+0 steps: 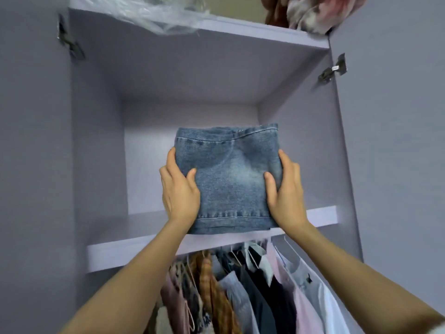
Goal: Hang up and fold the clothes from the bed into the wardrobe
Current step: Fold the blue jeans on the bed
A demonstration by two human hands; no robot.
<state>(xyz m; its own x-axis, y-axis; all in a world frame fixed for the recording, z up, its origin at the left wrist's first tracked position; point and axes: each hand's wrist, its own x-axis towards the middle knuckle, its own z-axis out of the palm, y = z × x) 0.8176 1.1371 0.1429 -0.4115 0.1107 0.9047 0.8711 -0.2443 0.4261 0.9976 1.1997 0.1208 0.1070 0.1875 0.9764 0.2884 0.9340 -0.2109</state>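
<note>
We hold the folded denim (231, 179) at the shelf (144, 251) edge, left hand (179, 189) and right hand (285, 191) gripping its sides. It looks thick, fairly stiff, unlikely to slip; side grips keep folds together.

A home bedroom wardrobe is shown, built in pale lilac panels with both doors swung open on metal hinges (333, 68). Garments on hangers (252, 285) are packed along a rail under a shelf (134, 255), and a folded denim piece (231, 179) is held over that shelf (by two bare hands). Bundled fabric (313, 13) and crumpled clear plastic (154, 13) are stored on the top shelf.
</note>
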